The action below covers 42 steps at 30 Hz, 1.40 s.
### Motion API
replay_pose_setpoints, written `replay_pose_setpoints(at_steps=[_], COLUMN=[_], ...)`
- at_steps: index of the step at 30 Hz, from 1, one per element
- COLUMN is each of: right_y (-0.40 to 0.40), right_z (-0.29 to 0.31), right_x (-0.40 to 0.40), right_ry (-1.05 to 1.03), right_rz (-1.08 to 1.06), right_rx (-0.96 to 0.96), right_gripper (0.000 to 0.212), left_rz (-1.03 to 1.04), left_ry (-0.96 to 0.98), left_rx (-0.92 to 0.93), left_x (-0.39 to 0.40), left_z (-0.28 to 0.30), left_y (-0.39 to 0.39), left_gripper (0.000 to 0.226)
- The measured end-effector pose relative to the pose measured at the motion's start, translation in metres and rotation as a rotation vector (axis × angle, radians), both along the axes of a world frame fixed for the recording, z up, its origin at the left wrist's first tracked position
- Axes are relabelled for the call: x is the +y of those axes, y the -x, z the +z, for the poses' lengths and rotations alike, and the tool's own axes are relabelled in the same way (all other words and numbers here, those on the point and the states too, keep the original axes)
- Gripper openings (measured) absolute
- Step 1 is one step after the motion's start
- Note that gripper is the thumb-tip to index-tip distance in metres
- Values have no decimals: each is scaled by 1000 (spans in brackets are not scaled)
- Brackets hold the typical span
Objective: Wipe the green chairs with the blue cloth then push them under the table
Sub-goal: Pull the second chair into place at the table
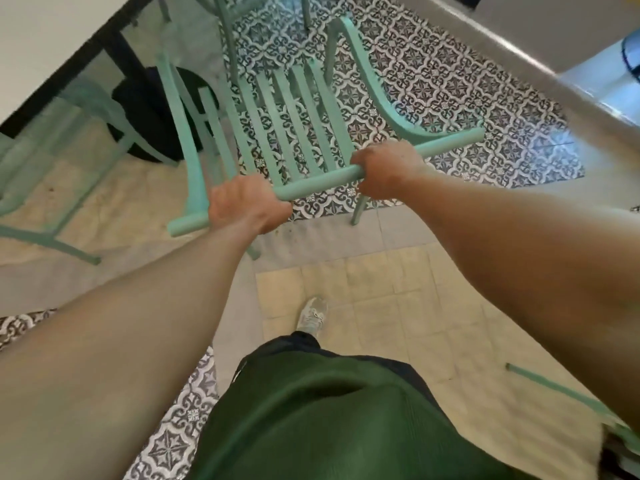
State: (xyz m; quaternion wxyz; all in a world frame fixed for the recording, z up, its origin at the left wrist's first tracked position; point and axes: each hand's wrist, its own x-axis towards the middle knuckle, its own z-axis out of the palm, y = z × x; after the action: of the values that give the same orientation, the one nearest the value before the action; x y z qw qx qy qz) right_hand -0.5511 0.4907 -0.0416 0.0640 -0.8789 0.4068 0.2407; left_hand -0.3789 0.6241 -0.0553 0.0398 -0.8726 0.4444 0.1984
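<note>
A green slatted chair [294,133] stands in front of me on the patterned floor, its back toward me. My left hand [246,206] grips the left part of its round top rail [322,183]. My right hand [388,173] grips the same rail further right. A table [52,46] with a white top and a dark edge lies at the upper left, and the chair's seat points toward it. No blue cloth is in view.
A second green chair [69,140] sits partly under the table at the left. A black round table base [149,112] stands behind the chairs. A grey counter edge [502,43] runs along the upper right. Another green chair leg [561,393] shows at the lower right.
</note>
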Motion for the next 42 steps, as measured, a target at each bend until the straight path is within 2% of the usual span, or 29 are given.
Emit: replay_pose_setpoints(at_steps=[4, 9, 15, 20, 27, 30, 34, 42], right_y=[-8, -5, 2, 25, 68, 78, 86, 69], right_z=[1, 0, -1, -6, -4, 1, -1, -9], right_x=[-26, -35, -45, -83, -136, -146, -156, -170], right_ry=[-94, -121, -196, -147, -161, -161, -46, 9], right_rz=[69, 167, 282, 478, 736, 763, 753, 735], right_rx=[138, 87, 67, 44, 49, 57, 46, -32], right_gripper=[22, 31, 17, 4, 12, 15, 28, 24], left_rz=[-21, -43, -13, 156, 405, 474, 495, 523], left_ry=[-2, -22, -68, -94, -96, -94, -80, -53], left_rx=[24, -28, -80, -85, -46, -46, -61, -61], left_x=[-2, -5, -10, -24, -42, -47, -49, -61], left_z=[3, 0, -6, -3, -8, -6, -9, -7], left_y=[-1, 1, 7, 57, 155, 183, 196, 183], left_gripper=[34, 32, 32, 30, 37, 38, 34, 30])
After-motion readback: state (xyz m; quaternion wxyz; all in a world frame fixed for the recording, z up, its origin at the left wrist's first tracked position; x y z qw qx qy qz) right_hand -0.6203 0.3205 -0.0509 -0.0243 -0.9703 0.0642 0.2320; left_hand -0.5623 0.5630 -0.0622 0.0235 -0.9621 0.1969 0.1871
